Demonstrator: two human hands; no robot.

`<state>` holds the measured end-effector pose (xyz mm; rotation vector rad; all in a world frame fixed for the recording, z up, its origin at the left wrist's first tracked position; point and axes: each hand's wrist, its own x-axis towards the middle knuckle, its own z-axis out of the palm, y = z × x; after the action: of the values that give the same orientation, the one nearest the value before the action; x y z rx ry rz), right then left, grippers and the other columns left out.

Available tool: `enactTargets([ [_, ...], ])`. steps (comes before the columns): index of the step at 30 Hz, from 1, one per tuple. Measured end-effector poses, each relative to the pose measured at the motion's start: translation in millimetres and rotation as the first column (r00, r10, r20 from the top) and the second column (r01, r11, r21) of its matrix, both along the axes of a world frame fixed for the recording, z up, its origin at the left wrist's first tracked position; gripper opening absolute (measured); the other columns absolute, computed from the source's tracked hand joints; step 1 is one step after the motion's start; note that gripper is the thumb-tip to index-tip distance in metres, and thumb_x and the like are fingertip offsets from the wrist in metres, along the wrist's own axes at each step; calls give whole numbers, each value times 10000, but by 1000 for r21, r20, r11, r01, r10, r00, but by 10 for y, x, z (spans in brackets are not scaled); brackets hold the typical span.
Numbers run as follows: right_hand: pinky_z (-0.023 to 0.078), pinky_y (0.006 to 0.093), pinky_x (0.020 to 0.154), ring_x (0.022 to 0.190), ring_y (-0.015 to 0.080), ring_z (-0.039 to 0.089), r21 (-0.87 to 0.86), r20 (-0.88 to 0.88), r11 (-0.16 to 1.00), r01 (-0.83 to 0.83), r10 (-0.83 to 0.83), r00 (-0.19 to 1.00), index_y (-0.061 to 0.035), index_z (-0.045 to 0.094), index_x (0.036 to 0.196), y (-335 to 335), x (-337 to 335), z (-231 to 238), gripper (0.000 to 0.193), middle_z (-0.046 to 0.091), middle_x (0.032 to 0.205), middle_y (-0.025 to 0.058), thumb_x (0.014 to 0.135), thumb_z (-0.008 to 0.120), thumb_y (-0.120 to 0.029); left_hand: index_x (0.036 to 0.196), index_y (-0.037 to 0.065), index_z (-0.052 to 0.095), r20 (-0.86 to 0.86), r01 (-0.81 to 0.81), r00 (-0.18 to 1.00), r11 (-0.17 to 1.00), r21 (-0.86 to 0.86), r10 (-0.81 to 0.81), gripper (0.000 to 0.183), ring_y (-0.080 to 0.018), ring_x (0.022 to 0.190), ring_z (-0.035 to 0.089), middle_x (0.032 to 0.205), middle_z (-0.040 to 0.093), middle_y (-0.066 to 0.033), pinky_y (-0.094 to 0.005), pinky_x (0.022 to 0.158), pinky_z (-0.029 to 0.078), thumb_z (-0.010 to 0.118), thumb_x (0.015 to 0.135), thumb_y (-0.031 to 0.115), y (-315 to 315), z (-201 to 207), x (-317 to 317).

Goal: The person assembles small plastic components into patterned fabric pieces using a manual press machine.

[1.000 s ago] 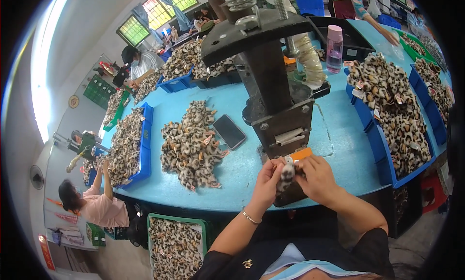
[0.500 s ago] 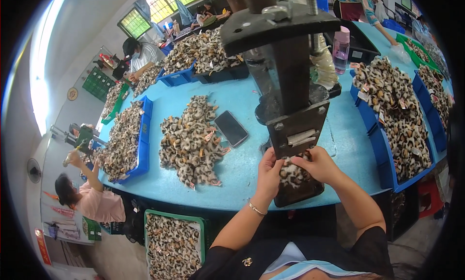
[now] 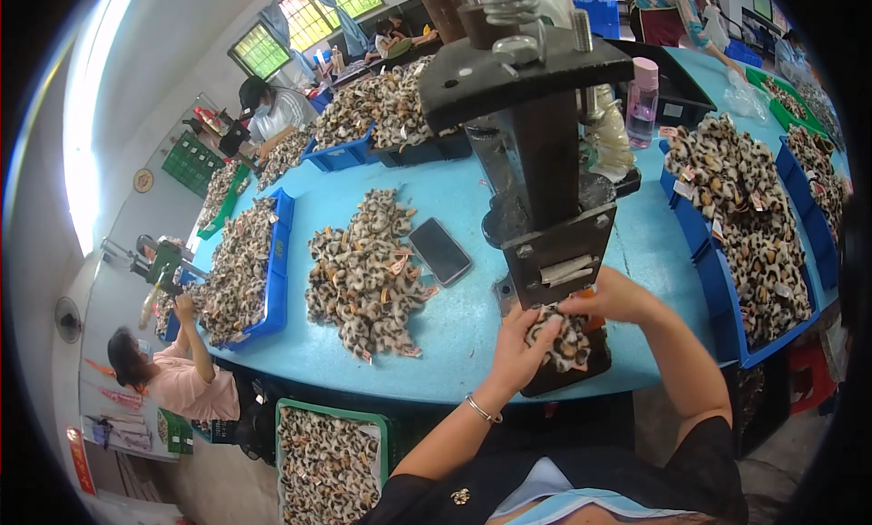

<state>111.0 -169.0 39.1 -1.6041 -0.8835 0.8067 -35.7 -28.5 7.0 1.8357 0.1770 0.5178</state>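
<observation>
Fingers of both hands are pinched shut on the same small leopard-print fabric piece (image 3: 568, 339), right at the foot of the dark metal press (image 3: 545, 162). My left hand (image 3: 520, 348) has it from the near side, my right hand (image 3: 613, 298) comes over the top by the press's base block. Loose pile of matching fabric pieces (image 3: 363, 275) sits left of the press on the light blue worktop (image 3: 454, 330), black phone (image 3: 440, 251) between the two.
</observation>
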Motion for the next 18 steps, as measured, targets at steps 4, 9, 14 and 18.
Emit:
enactTargets([
  [4, 487, 259, 676, 877, 113, 572, -167, -91, 976, -141, 128, 988, -15, 582, 1114, 122, 226, 167, 421, 635, 974, 60, 775, 735, -212, 1041, -28, 600, -84, 38, 996, 967, 252, -17, 282, -259, 812, 555, 853, 554, -123, -312, 726, 446, 667, 817, 129, 29, -36, -42],
  [9, 485, 262, 700, 871, 111, 569, -116, -108, 975, -191, 179, 978, -25, 612, 1084, 218, 95, 185, 388, 639, 984, 57, 757, 742, -187, 1031, -26, 596, -141, 105, 987, 972, 212, -75, 274, -239, 780, 558, 839, 563, -119, -310, 720, 448, 678, 794, 85, 121, -2, -28],
  [14, 468, 273, 797, 909, 113, 564, 103, 2, 993, 49, -50, 999, -5, 574, 1115, 209, -191, 1, 366, 624, 975, 48, 784, 700, -97, 1073, -4, 603, -194, 89, 979, 982, 166, -56, 304, -225, 788, 587, 850, 608, -124, -294, 727, 454, 681, 787, 63, 63, -14, -61],
  [18, 468, 274, 801, 930, 114, 566, 213, -25, 948, 238, -238, 971, -14, 523, 1164, 187, -363, -226, 376, 612, 1017, 50, 812, 650, -51, 1148, 8, 597, -208, 33, 978, 995, 97, -12, 371, -221, 866, 627, 925, 656, -141, -299, 768, 469, 674, 788, 51, 8, -36, -56],
])
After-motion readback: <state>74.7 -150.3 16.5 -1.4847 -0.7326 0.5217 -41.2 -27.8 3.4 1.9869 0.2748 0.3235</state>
